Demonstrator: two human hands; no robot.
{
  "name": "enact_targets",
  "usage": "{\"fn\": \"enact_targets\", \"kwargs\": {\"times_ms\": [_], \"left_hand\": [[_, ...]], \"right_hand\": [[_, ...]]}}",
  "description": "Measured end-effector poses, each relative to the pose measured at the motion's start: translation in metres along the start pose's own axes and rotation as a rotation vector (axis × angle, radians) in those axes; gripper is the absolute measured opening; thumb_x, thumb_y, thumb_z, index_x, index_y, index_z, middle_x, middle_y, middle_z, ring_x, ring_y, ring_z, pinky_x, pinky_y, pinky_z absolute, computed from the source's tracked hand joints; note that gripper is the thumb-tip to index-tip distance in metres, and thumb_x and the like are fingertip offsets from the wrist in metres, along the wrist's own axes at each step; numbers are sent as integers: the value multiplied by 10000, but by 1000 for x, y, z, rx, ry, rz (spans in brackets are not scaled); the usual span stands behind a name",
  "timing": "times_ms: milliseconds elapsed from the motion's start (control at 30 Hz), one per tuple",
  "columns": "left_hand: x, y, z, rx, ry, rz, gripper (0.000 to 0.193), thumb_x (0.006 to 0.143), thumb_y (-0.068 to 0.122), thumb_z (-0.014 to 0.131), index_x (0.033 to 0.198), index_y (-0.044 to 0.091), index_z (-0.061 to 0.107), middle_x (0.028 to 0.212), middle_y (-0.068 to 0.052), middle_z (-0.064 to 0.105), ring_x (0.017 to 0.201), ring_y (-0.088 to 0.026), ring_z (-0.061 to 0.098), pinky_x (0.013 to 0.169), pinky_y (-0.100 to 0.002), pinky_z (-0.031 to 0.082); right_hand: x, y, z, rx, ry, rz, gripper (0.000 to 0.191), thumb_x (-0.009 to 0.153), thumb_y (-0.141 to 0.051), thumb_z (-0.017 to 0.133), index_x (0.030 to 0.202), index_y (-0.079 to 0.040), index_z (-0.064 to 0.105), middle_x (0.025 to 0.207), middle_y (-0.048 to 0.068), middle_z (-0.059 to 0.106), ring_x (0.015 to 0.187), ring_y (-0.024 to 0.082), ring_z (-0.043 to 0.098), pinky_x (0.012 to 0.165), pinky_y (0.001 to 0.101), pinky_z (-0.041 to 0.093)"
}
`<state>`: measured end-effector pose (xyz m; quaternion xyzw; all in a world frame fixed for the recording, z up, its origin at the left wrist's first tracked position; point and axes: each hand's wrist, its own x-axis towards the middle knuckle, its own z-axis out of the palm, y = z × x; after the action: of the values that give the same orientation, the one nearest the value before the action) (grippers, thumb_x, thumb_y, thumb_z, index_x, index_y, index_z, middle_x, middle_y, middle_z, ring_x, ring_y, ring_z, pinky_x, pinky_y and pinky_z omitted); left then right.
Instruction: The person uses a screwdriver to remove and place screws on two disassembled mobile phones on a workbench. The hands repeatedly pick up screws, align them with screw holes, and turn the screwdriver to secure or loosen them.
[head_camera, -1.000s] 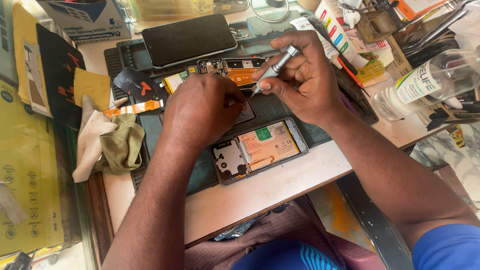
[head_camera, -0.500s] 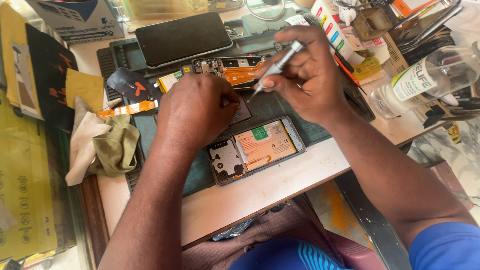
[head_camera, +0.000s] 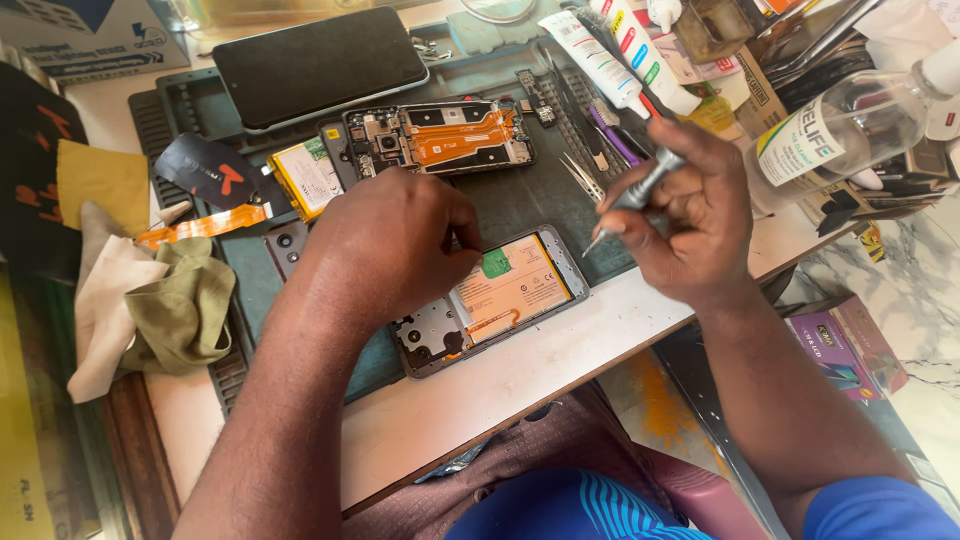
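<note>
1. The right hand (head_camera: 690, 225) has its fingers (head_camera: 700, 160) curled tight around a slim metal screwdriver (head_camera: 635, 195), tip angled down and to the left, hanging in the air just past the right edge of the opened phone (head_camera: 490, 300) without touching it.
2. The left hand (head_camera: 385, 245) rests knuckles-up on the upper left part of that phone; its fingers (head_camera: 455, 240) bend down onto the phone's innards, pinched close together, though whether they hold any small part I cannot tell.
3. The opened phone lies back-off and tilted on a dark green work mat (head_camera: 530, 205), near the front edge of the pale bench (head_camera: 520, 370). Its orange battery and a grey circuit board at the lower left end show.
4. Beyond the left hand lies a second opened phone (head_camera: 440, 135) with an orange flex cable across it, a loose battery (head_camera: 305, 175) just beside its left end.
5. Farther back a dark phone screen (head_camera: 320, 65) lies face up on the mat.
6. Metal tweezers (head_camera: 582, 175) lie on the mat between the two opened phones, near the screwdriver.
7. At the left, an olive cloth (head_camera: 185, 310) sits bunched over a white cloth (head_camera: 105, 310), with an orange ribbon strip (head_camera: 200, 225) just above them.
8. At the right, a clear plastic bottle (head_camera: 850, 125) lies on its side, and glue tubes (head_camera: 600, 50) lean near the mat's far edge.
</note>
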<state>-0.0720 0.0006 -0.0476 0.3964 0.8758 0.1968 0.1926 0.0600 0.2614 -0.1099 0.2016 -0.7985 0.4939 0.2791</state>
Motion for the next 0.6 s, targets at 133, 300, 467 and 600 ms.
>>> {"fn": "enact_targets", "kwargs": {"times_ms": [133,300,467,600], "left_hand": [[1,1,-1,9,11,21,90,789,210,755,861,189,803,871,-47,776,829,-268,743,769,-443,589],[2,3,1,40,-40,-14,71,825,203,746,877,190,792,866,-25,780,819,-214,759,801,-410,600],[2,3,1,45,-29,-2,76,819,202,760,881,178,796,877,-29,769,842,-204,746,810,-403,600],[1,4,0,50,-50,-35,84,829,214,757,900,183,792,885,-26,768,846,-203,748,816,-402,601]], "right_hand": [[-22,-5,1,-57,28,32,669,997,-93,770,1534,-43,374,1052,98,691,798,126,741,625,176,598],[-40,-4,0,-15,11,2,677,979,-47,783,1531,-47,392,1461,89,471,965,198,734,764,271,689],[-40,0,0,13,-33,33,683,951,-28,785,1506,-23,388,1552,90,452,979,224,738,741,272,694],[-37,-3,0,10,-56,30,676,949,-20,796,1489,-23,390,1542,102,432,978,236,740,720,264,682]]}}
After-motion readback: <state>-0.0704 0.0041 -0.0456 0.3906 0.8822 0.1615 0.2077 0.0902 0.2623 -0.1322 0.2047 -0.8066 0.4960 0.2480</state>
